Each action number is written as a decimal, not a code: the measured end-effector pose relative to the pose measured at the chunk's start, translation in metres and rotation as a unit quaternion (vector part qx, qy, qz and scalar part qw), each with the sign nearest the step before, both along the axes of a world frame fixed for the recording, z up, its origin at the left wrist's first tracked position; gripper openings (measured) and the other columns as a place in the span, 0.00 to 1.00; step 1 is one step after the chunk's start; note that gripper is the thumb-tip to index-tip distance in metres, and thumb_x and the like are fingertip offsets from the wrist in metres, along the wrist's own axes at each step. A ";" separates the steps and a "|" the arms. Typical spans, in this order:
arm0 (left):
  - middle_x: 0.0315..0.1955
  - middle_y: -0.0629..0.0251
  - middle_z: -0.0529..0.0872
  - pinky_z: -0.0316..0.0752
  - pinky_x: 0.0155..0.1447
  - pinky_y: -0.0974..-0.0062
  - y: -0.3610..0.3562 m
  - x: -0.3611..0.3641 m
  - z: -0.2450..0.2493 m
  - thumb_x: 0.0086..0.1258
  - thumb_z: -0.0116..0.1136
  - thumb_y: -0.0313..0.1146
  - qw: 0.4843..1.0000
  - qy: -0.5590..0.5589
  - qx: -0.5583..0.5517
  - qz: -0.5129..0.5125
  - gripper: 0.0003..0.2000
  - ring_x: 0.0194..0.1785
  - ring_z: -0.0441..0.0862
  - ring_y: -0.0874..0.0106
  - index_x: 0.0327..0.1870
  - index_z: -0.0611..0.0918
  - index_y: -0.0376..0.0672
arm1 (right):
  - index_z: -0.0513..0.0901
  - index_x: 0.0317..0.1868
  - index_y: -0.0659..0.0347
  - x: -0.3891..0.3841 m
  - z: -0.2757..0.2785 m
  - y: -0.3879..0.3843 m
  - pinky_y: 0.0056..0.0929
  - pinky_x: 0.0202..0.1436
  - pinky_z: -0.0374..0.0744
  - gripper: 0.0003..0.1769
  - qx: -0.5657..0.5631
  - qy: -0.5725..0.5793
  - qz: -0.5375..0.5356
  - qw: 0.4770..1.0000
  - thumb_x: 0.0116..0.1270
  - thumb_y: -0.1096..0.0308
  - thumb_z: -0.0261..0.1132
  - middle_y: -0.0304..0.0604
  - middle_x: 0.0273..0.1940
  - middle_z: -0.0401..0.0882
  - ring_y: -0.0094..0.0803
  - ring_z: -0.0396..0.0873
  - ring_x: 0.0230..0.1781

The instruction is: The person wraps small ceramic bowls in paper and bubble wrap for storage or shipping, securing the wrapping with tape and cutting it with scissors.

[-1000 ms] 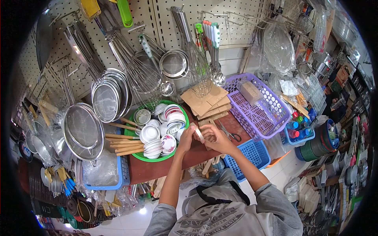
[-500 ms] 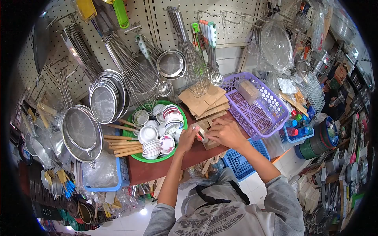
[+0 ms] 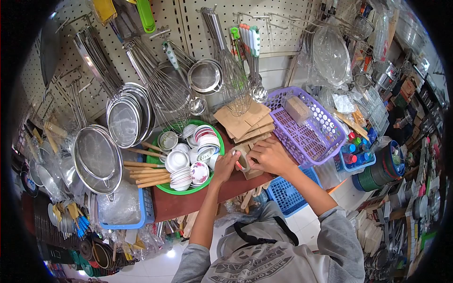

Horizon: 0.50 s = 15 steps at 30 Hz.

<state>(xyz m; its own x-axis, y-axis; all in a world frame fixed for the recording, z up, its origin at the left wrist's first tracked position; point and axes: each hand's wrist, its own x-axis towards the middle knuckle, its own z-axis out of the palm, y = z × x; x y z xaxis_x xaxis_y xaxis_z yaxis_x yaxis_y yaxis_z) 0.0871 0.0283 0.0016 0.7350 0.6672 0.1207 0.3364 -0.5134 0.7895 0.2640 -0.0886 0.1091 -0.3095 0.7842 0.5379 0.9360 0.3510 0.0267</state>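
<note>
My left hand (image 3: 225,169) is closed around a roll of tape (image 3: 243,163), held with its ring tilted toward me. The fingers of my right hand (image 3: 268,156) are pinched together at the roll's right edge; the bit between the fingertips is too small to make out. Beneath both hands lies a piece of brown cardboard (image 3: 255,174) on the reddish-brown table (image 3: 172,206). Just beyond them rests a stack of cut cardboard pieces (image 3: 241,121). To the left of my left hand stands a green basin (image 3: 181,192) with small white bowls (image 3: 177,161) in it.
A purple basket (image 3: 309,137) holding a wrapped block stands on the right. Blue baskets (image 3: 293,191) sit lower down. Wooden-handled tools (image 3: 150,175) stick out left of the basin. Whisks (image 3: 236,80) and strainers (image 3: 123,121) hang from the pegboard at the back.
The roll of tape has turned so that more of its ring opening shows. My right fingers have shifted slightly along its edge, while my left hand has barely moved.
</note>
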 end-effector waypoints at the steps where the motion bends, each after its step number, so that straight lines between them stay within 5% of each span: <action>1: 0.45 0.58 0.83 0.62 0.54 0.64 -0.001 0.001 0.004 0.84 0.30 0.48 0.999 0.002 -0.031 0.009 0.23 0.48 0.80 0.63 0.56 0.78 0.44 | 0.84 0.29 0.53 0.001 0.001 0.000 0.32 0.43 0.79 0.10 -0.006 0.008 -0.003 1.000 0.50 0.61 0.74 0.33 0.30 0.84 0.30 0.83 0.37; 4: 0.43 0.59 0.83 0.62 0.54 0.66 0.011 -0.001 -0.012 0.84 0.29 0.49 0.984 -0.048 -0.169 -0.022 0.23 0.48 0.79 0.66 0.54 0.79 0.45 | 0.83 0.31 0.54 0.005 0.005 0.000 0.34 0.42 0.79 0.12 -0.031 0.042 -0.004 0.999 0.48 0.62 0.75 0.36 0.28 0.83 0.34 0.83 0.36; 7: 0.42 0.60 0.83 0.62 0.53 0.66 0.006 -0.003 0.002 0.84 0.30 0.49 0.982 -0.019 -0.185 -0.033 0.23 0.46 0.79 0.66 0.52 0.79 0.44 | 0.83 0.32 0.55 0.011 -0.004 0.002 0.35 0.39 0.79 0.13 -0.033 0.089 -0.008 0.995 0.46 0.64 0.77 0.39 0.28 0.83 0.37 0.83 0.34; 10: 0.43 0.61 0.83 0.62 0.50 0.65 0.001 -0.001 -0.007 0.83 0.36 0.51 0.992 -0.069 0.100 -0.039 0.22 0.43 0.79 0.67 0.49 0.80 0.45 | 0.82 0.31 0.56 0.017 -0.004 -0.002 0.37 0.37 0.80 0.11 -0.053 0.142 -0.017 0.988 0.48 0.65 0.75 0.42 0.30 0.84 0.40 0.84 0.32; 13: 0.44 0.59 0.83 0.64 0.54 0.65 -0.013 -0.001 0.016 0.77 0.51 0.55 0.997 0.073 0.024 -0.008 0.22 0.49 0.80 0.65 0.57 0.77 0.45 | 0.83 0.33 0.58 0.026 -0.012 -0.005 0.37 0.38 0.80 0.11 -0.084 0.208 -0.044 0.974 0.50 0.66 0.74 0.44 0.31 0.85 0.42 0.84 0.33; 15: 0.49 0.56 0.81 0.66 0.58 0.63 -0.026 0.005 0.010 0.70 0.62 0.54 0.999 -0.045 -0.005 0.010 0.29 0.55 0.79 0.61 0.64 0.72 0.45 | 0.83 0.34 0.59 0.032 -0.020 -0.009 0.36 0.38 0.81 0.11 -0.109 0.253 -0.059 0.960 0.51 0.67 0.74 0.45 0.32 0.85 0.42 0.84 0.34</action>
<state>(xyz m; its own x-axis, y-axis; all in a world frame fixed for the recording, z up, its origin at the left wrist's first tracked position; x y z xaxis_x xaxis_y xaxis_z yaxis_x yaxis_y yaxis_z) 0.0922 0.0023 0.0119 0.7078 0.6834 0.1791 0.2733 -0.4987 0.8226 0.2964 -0.0979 0.0890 0.0449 0.9082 0.4162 0.8436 0.1887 -0.5028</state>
